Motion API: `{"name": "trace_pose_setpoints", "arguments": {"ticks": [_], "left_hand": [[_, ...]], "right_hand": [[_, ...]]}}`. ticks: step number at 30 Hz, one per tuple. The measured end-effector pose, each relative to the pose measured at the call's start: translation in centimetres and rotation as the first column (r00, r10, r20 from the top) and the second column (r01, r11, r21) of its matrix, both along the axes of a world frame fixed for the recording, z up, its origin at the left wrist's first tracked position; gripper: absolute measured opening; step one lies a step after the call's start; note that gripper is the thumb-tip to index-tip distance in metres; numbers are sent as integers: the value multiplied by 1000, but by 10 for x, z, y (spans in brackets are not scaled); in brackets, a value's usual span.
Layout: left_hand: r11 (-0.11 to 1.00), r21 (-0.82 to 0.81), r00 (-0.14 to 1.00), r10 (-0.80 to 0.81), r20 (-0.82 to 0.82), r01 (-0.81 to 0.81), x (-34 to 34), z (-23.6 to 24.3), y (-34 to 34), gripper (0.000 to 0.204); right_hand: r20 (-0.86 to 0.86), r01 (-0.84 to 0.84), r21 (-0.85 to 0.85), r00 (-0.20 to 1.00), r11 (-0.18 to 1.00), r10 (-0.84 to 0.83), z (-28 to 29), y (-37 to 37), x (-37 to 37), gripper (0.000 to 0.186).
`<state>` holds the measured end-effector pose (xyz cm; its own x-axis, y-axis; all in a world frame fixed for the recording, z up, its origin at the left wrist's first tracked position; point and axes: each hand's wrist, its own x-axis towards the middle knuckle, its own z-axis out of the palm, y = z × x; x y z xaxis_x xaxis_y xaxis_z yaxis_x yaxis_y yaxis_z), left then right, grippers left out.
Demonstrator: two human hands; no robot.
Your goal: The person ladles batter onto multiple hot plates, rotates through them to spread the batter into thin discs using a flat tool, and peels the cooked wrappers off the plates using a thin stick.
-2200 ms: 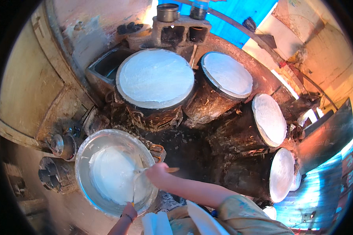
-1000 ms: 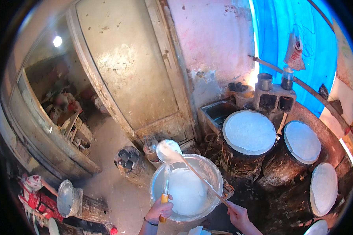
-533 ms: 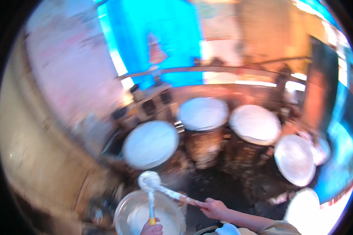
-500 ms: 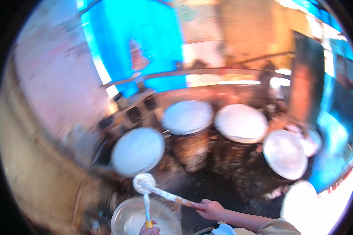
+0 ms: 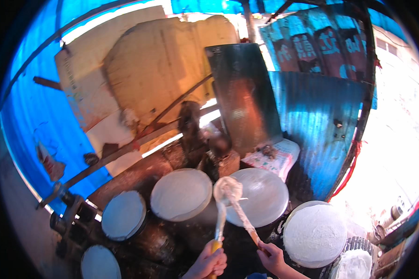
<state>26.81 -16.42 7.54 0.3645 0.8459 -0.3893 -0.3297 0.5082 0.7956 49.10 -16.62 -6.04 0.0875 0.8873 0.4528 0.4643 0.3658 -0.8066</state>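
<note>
My left hand (image 5: 210,261) is closed round the yellow handle of a ladle (image 5: 220,219), raised with white batter on its bowl. A batter-coated wooden stick (image 5: 246,222) is gripped in my right hand (image 5: 272,258), its far end at the ladle's bowl. Behind the two tools lies a round griddle (image 5: 267,195) with a greyish, streaked surface. To its left sits another griddle (image 5: 181,194) coated white. On the right a griddle (image 5: 315,235) carries a thick, rough white layer. What the ladle holds inside is hard to make out.
Further pale griddles (image 5: 123,215) curve round to the left, one (image 5: 100,264) at the lower edge. A white-coated round (image 5: 354,266) rests on a dark ribbed surface at lower right. Behind stand a dark metal sheet (image 5: 244,97), blue corrugated panels (image 5: 316,121) and a wooden bar (image 5: 121,151).
My view has swung to the right. Both hands, with ladle and stick, have moved from over the batter tub at left to in front of the streaked griddle. The tub has left view.
</note>
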Motion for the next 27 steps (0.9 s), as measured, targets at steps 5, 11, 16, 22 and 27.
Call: {"name": "trace_pose_setpoints", "arguments": {"ticks": [5,11,16,22,27], "left_hand": [[964,-19,963,-266,-30,266,100,-73,107,33],[942,130,883,-235,-406,311,163,-152,185,48],[678,577,641,200,-741,456,153,-197,241,41],[755,492,574,190,-797,433,131,-171,275,39],[788,468,590,169,-789,400,99,-182,298,40]], "right_hand": [[-236,259,-317,910,912,-341,-31,19,45,22],[-312,351,-516,772,781,-553,-96,56,71,20],[-558,210,-497,666,842,-495,-113,94,53,20],[-691,80,-630,398,773,-604,-69,109,27,18],[-782,-60,-557,373,828,-499,-61,142,4,23]]}}
